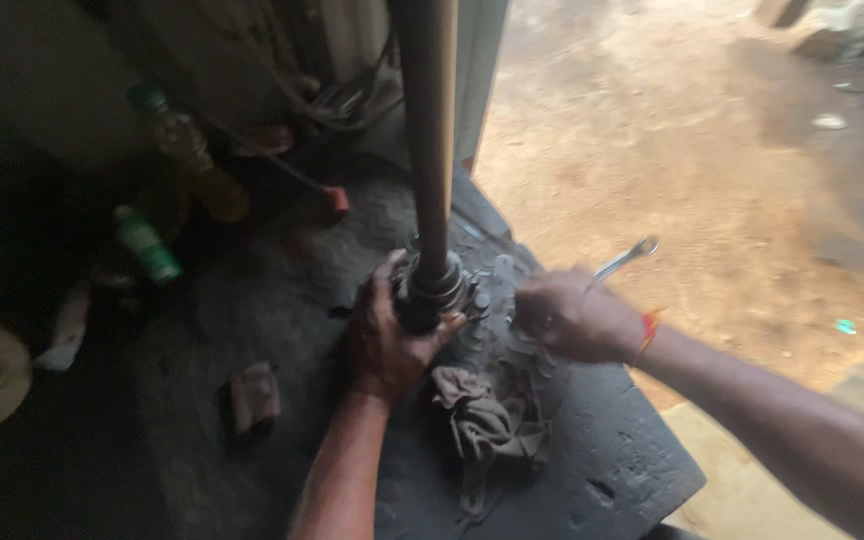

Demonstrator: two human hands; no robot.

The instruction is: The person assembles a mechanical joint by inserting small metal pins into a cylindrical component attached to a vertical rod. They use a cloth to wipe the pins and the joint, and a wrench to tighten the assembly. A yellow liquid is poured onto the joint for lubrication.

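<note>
A long metal shaft point(430, 130) stands straight up on a dark, dirty table point(612, 460), and everything here is easiest to find from that shaft. At its bottom end is a fat round joint point(437, 290) with rings around it. The left hand point(384, 340) is wrapped around the left side of that joint, fingers curled tight on it, thumb up near the top ring. The right hand point(570, 318) is just to the right of the joint, closed in a fist around a shiny spanner point(624, 260), whose open end sticks up and away from the shaft. I cannot tell if the other end of the spanner is touching the joint, because the fist hides it. A crumpled brown rag point(487, 420) lies on the table right in front of the joint, near the person. A small dark block point(254, 395) sits further left of the rag. Behind and to the left of the shaft lie a yellow bottle point(192, 155) and a green bottle point(148, 245). The shaft looks heavy and very stiff, so it will not bend. It probably has grease on it, so it may be slippery. The fat joint at the bottom looks like the best place to grip, since the rings give the fingers something to catch on.
</note>
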